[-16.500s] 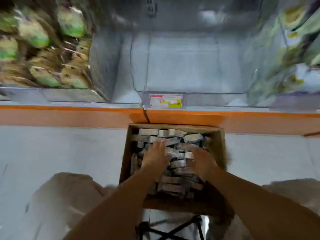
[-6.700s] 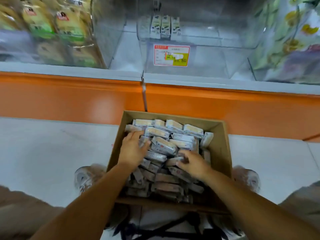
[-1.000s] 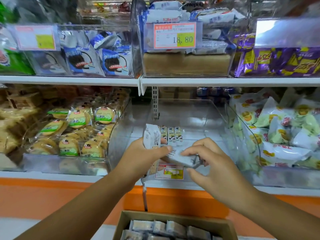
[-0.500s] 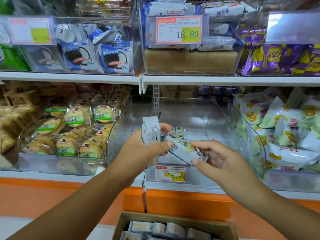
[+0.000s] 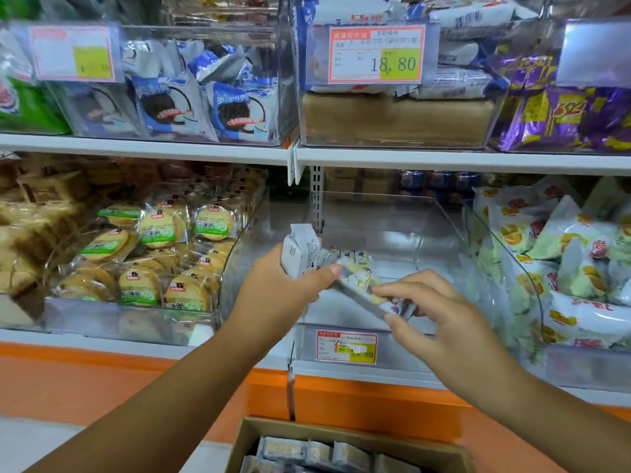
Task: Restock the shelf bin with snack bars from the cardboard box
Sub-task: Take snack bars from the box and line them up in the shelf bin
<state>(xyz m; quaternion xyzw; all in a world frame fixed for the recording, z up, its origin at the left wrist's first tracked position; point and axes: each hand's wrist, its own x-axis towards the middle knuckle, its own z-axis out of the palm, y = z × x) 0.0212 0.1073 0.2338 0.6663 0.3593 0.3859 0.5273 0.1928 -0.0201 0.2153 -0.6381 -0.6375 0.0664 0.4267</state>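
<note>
Loading the shelf bin (image 5: 382,216)
Left hand (image 5: 280,291) clutches a bundle of snack bars (image 5: 300,250) as supply; right hand (image 5: 444,322) pinches one bar (image 5: 358,285), likely to place neatly.

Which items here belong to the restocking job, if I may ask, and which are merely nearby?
Job: left hand gripping a stack of snack bars; right hand pinching a single bar; clear shelf bin; cardboard box.
Nearby: round biscuits; purple packets; blue cookie packs.
</note>
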